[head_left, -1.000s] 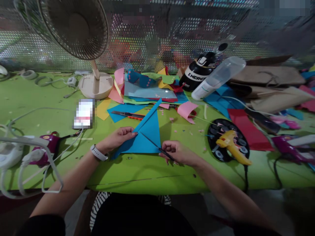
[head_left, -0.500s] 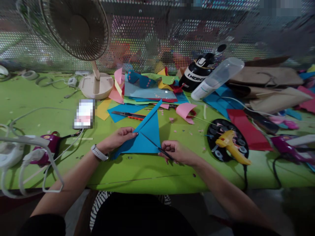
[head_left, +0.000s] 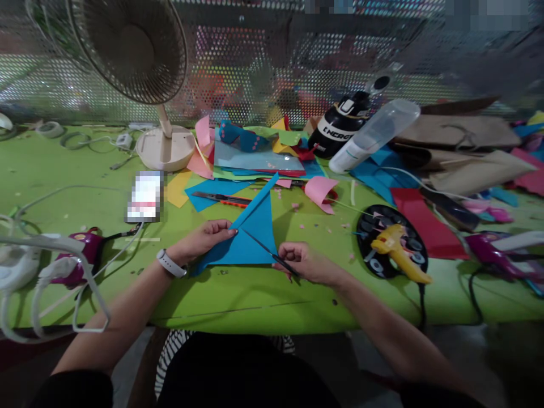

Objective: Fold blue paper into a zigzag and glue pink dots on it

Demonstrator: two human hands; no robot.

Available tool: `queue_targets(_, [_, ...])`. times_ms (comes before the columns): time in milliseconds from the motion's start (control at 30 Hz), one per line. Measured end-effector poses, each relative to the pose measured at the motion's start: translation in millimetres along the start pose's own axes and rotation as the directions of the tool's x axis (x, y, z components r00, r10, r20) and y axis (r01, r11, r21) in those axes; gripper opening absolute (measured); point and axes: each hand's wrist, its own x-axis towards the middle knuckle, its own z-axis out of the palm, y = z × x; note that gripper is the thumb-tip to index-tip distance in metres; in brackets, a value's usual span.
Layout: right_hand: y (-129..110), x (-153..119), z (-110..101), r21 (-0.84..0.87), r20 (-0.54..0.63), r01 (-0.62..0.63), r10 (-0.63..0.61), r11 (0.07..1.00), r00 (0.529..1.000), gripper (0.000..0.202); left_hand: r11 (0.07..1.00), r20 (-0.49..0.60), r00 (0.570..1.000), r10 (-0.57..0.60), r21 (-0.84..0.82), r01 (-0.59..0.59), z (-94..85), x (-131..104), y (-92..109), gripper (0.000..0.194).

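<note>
A sheet of blue paper [head_left: 250, 243] with a folded strip along its upper left edge is pinched in my left hand [head_left: 211, 235], thumb on top. My right hand [head_left: 304, 262] is closed round the dark handles of a pair of scissors [head_left: 266, 248]. The scissors' blades lie over the blue paper and point up and left toward my left thumb; whether they are cutting it I cannot tell. Just behind the paper lies a red and black utility knife [head_left: 221, 199] on a blue scrap.
A fan [head_left: 165, 147] and a phone [head_left: 145, 195] stand and lie at the left. Behind are stacked coloured sheets [head_left: 259, 161], a black bottle [head_left: 338, 129] and a clear bottle [head_left: 374, 136]. At right, a yellow glue gun [head_left: 397, 252] rests on a black tray [head_left: 365, 241].
Almost nothing differs. Both hands, the blue paper and the scissors keep nearly the same place; the view has shifted very slightly.
</note>
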Motion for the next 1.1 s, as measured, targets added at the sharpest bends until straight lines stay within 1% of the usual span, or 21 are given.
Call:
queue_targets(167, [-2.8, -0.2, -0.3, 0.024, -0.011, 0.004, -0.004, 1.000, 1.000, 0.055, 1.000, 0.005, 1.000, -0.002, -0.009, 0.002, 0.4, -0.2, 0.8, 0.026])
queue_targets(267, [-1.9, -0.6, -7.1, 0.018, -0.022, 0.004, -0.004, 1.000, 1.000, 0.053, 0.997, -0.008, 1.000, -0.006, -0.074, 0.006, -1.7, 0.0, 2.0, 0.024])
queue_targets(333, [-0.5, -0.8, -14.6, 0.000, -0.034, 0.006, -0.006, 1.000, 0.999, 0.051, 0.990, -0.064, 0.998, 0.011, -0.139, -0.020, -5.3, 1.3, 1.9, 0.023])
queue_targets(400, [0.1, -0.3, -22.6, -0.014, -0.068, 0.033, -0.034, 0.999, 0.997, 0.050, 0.978, -0.166, 0.985, 0.041, -0.197, -0.074, -9.8, 3.6, 1.1, 0.023])
queue_targets(467, [-1.7, 1.1, -29.4, -0.025, -0.146, 0.084, -0.087, 0.996, 0.985, 0.050, 0.963, -0.254, 0.966, 0.053, -0.242, -0.116, -13.2, 5.7, 0.4, 0.023])
queue_targets(533, [-6.7, 3.1, -33.8, -0.086, -0.256, 0.138, -0.155, 0.987, 0.954, 0.052, 0.952, -0.281, 0.959, 0.042, -0.280, -0.124, -14.3, 6.5, 0.8, 0.024])
queue_targets(600, [-14.4, 5.2, -36.6, -0.232, -0.348, 0.144, -0.221, 0.962, 0.911, 0.053, 0.949, -0.257, 0.966, 0.036, -0.293, -0.114, -13.5, 5.8, 2.0, 0.026])
queue_targets(633, [-18.9, 6.4, -37.9, -0.319, -0.381, 0.129, -0.252, 0.939, 0.890, 0.054, 0.950, -0.239, 0.970, 0.040, -0.291, -0.112, -13.0, 5.2, 2.8, 0.027])
queue_targets(700, [-28.5, 10.1, -41.7, -0.464, -0.413, 0.079, -0.295, 0.882, 0.862, 0.054, 0.951, -0.212, 0.976, 0.054, -0.288, -0.115, -12.5, 3.8, 4.3, 0.029])
queue_targets(800, [-43.5, 22.8, -52.9, -0.592, -0.471, -0.012, -0.334, 0.806, 0.816, 0.054, 0.950, -0.198, 0.978, 0.063, -0.289, -0.120, -14.4, 2.6, 5.4, 0.036])
queue_targets(833, [-48.7, 29.6, -58.1, -0.634, -0.502, -0.047, -0.365, 0.772, 0.784, 0.051, 0.952, -0.193, 0.979, 0.067, -0.281, -0.121, -15.6, 2.4, 5.6, 0.038])
queue_targets(900, [-59.6, 47.2, -69.7, -0.722, -0.552, -0.129, -0.453, 0.680, 0.700, 0.045, 0.963, -0.174, 0.982, 0.076, -0.243, -0.118, -18.2, 2.0, 5.7, 0.040])
queue_targets(967, [-71.1, 67.8, -80.7, -0.767, -0.582, -0.235, -0.495, 0.597, 0.645, 0.038, 0.977, -0.151, 0.986, 0.076, -0.188, -0.105, -20.6, 1.5, 5.9, 0.039])
queue_targets(1000, [-77.1, 78.4, -85.4, -0.773, -0.597, -0.281, -0.500, 0.569, 0.628, 0.036, 0.984, -0.138, 0.988, 0.072, -0.154, -0.093, -21.6, 1.3, 6.0, 0.037])
queue_targets(1033, [-83.0, 88.4, -89.3, -0.771, -0.607, -0.316, -0.491, 0.552, 0.624, 0.034, 0.990, -0.123, 0.990, 0.069, -0.116, -0.084, -22.6, 1.2, 6.1, 0.036])
queue_targets(1067, [-88.7, 97.6, -92.4, -0.763, -0.620, -0.345, -0.468, 0.546, 0.630, 0.033, 0.994, -0.106, 0.992, 0.071, -0.076, -0.079, -23.5, 1.3, 6.1, 0.035])
queue_targets(1100, [-94.1, 105.6, -94.6, -0.753, -0.628, -0.363, -0.434, 0.549, 0.646, 0.031, 0.996, -0.086, 0.993, 0.077, -0.029, -0.080, -24.4, 1.4, 6.1, 0.033])
